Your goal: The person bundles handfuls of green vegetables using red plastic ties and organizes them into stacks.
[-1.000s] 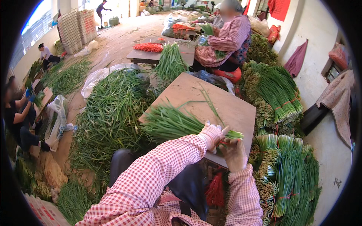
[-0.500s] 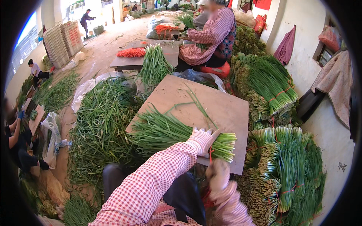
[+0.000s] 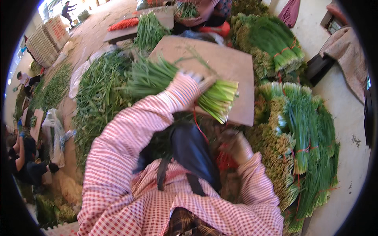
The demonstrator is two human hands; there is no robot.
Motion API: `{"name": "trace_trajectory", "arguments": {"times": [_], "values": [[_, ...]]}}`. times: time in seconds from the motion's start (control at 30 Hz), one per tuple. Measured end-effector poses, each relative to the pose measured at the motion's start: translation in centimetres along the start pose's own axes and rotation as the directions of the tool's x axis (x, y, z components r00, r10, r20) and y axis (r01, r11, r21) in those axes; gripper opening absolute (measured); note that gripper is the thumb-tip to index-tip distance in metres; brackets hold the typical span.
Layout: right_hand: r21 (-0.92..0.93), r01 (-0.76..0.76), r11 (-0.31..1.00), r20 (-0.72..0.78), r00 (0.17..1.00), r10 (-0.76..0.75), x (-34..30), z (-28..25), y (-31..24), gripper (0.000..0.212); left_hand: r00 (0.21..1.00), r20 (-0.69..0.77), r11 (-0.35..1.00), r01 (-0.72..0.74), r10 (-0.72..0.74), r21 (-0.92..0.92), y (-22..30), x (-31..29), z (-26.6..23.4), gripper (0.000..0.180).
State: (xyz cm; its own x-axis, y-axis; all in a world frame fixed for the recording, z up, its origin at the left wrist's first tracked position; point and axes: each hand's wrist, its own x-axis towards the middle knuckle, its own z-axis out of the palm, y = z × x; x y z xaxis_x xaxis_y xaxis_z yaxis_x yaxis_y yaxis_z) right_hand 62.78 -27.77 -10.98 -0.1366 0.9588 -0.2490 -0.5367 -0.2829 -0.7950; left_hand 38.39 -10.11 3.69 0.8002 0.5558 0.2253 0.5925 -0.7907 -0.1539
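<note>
My gloved left hand (image 3: 188,85) is closed around a bunch of chives (image 3: 220,96) over the near edge of a brown board (image 3: 232,69). The leaves spread to the left, blurred, and the pale cut ends point down to the right. A thin red tie (image 3: 200,128) hangs below the bunch, beside my knee. My right hand (image 3: 238,145) is low on the right, next to a cluster of red ties (image 3: 226,159). Motion smears its fingers, so I cannot see whether it holds anything.
Tied chive bundles (image 3: 303,145) are stacked at my right, with more bundles (image 3: 275,43) behind. A heap of loose leaves (image 3: 100,90) lies at my left. Beyond the board stands another table (image 3: 161,15) with red ties and chives. A co-worker (image 3: 27,157) sits far left.
The view has tilted down, showing more of my lap. My left hand has swung the bunch so its cut ends point lower. My right hand has moved away from the bunch, towards the red ties.
</note>
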Motion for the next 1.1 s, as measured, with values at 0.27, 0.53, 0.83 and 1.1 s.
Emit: {"name": "trace_trajectory", "arguments": {"times": [0.27, 0.53, 0.83, 1.1], "values": [[0.055, 0.291, 0.955, 0.278, 0.914, -0.294, 6.3, 17.5, -4.0, 0.066, 0.961, -0.275, 0.971, 0.029, 0.039, 0.238, -0.4, -18.6, -10.1, 0.077], [-0.429, 0.572, 0.699, 0.577, 0.769, -0.275, 7.5, 29.3, 9.5, 0.04, 0.746, 0.104, 0.728, 0.665, -0.657, -0.17, 5.0, -33.7, -7.0, 0.11], [-0.563, 0.348, 0.75, 0.295, 0.932, -0.21, 14.5, 23.5, 6.3, 0.03, 0.574, 0.209, 0.264, 0.63, -0.791, -0.73, 6.3, -35.1, -4.3, 0.089], [-0.617, 0.641, 0.457, 0.761, 0.633, 0.138, 7.5, 28.1, 7.6, 0.033, 0.632, 0.238, 0.117, 0.467, -0.737, -0.876, 5.0, -34.5, -3.5, 0.085]]}}
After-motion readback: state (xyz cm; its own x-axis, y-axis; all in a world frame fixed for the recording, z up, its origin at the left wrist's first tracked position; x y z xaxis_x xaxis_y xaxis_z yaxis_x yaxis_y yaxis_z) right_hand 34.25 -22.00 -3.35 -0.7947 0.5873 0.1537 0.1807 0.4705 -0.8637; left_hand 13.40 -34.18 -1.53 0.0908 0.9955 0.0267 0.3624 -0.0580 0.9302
